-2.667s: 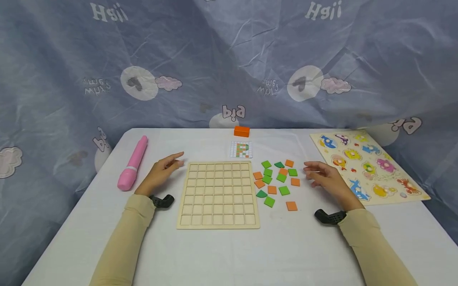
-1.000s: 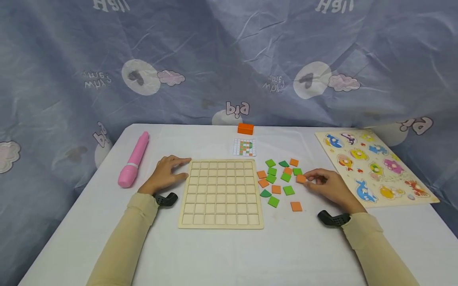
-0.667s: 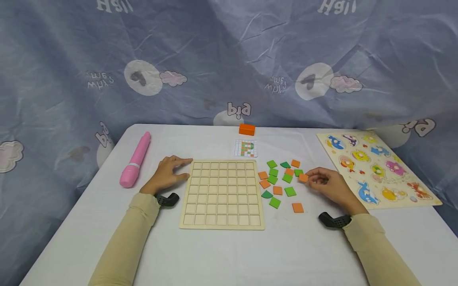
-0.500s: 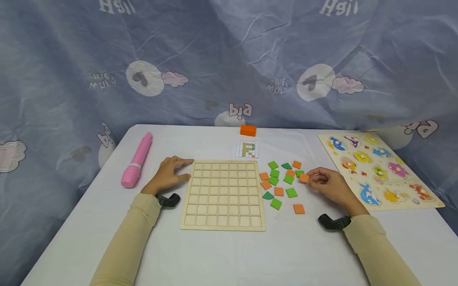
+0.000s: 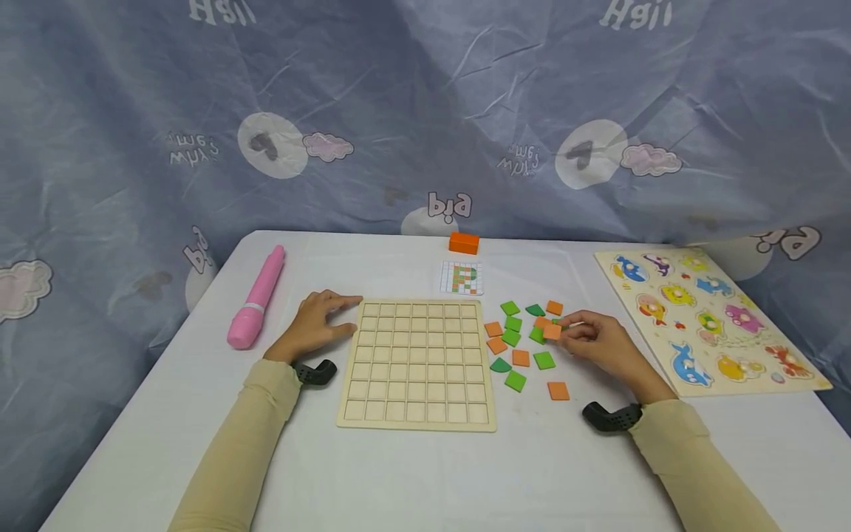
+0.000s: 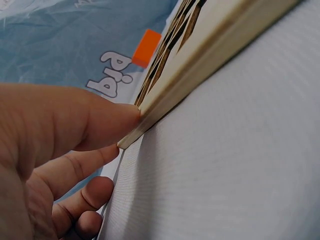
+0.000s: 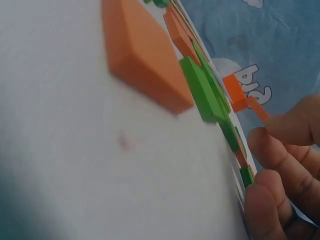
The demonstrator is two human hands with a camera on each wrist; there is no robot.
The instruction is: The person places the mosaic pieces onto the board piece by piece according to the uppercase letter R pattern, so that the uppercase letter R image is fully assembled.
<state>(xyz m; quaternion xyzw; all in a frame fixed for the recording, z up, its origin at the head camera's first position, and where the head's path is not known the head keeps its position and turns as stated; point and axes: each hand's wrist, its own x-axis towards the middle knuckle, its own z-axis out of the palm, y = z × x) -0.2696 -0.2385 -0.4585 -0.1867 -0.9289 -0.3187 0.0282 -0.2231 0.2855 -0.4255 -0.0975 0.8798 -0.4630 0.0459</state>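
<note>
In the head view, the left hand (image 5: 312,325) rests its thumb and forefinger on the left edge of a wooden grid board (image 5: 415,426). The left wrist view has the thumb against the board's side (image 6: 195,67), the forefinger near its corner. My right hand (image 5: 601,349) pinches an orange square tile (image 5: 552,332) between thumb and fingers, raised over the loose pieces. Below and around it lie green squares (image 5: 544,360), orange squares (image 5: 558,391) and dark green curved pieces (image 5: 501,365). The right wrist view catches the held tile (image 7: 258,109) edge-on.
Behind the board lies a pattern card (image 5: 462,278), and beyond it an orange block (image 5: 464,243). A pink wand-shaped object (image 5: 257,298) lies at the left. An animal puzzle board (image 5: 705,325) lies at the right, all on a white-covered table (image 5: 425,480).
The left hand has come to the board's edge. The right hand has reached the tiles, taken an orange square, and now carried it slightly left.
</note>
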